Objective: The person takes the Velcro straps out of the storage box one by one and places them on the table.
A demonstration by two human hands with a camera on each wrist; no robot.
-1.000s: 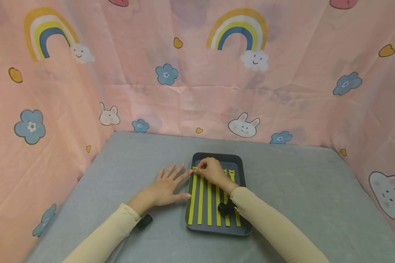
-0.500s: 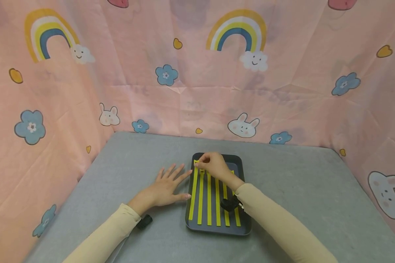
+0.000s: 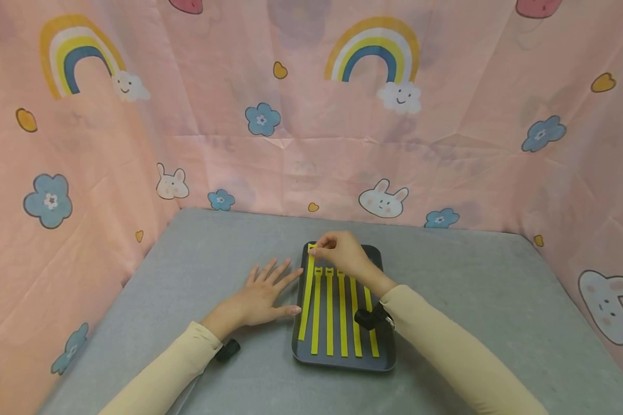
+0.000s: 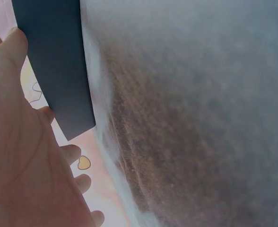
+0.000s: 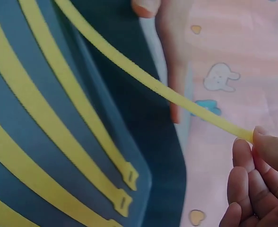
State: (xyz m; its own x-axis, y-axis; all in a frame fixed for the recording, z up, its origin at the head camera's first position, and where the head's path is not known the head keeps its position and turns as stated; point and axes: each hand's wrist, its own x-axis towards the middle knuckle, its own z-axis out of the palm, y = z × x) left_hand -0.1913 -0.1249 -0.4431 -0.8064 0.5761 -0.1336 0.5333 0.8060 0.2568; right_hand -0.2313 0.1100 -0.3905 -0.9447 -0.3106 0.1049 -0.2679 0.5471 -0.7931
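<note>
My right hand (image 3: 346, 256) pinches the slotted end of a yellow hook-and-loop cable tie (image 5: 158, 87) between thumb and fingertips. That end is lifted at the tray's far left corner, while the rest slants down along the left side. Several more yellow cable ties (image 3: 329, 314) lie side by side lengthwise in the dark grey tray (image 3: 337, 366); the right hand and wrist cover parts of those on the right. Flat with spread fingers, my left hand (image 3: 256, 301) rests left of the tray. Its thumb and index finger touch the tray's side wall (image 4: 54, 71) in the left wrist view.
A grey tabletop (image 3: 462, 288) surrounds the tray. Pink patterned cloth (image 3: 311, 155) hangs behind it and along both sides. Black wrist cameras sit at both wrists, one of them (image 3: 366, 319) above the tray.
My right hand has lifted the left cable tie's slotted end and drawn it away toward the tray's far edge. Its near end has slid forward too. The left hand has stayed in place.
</note>
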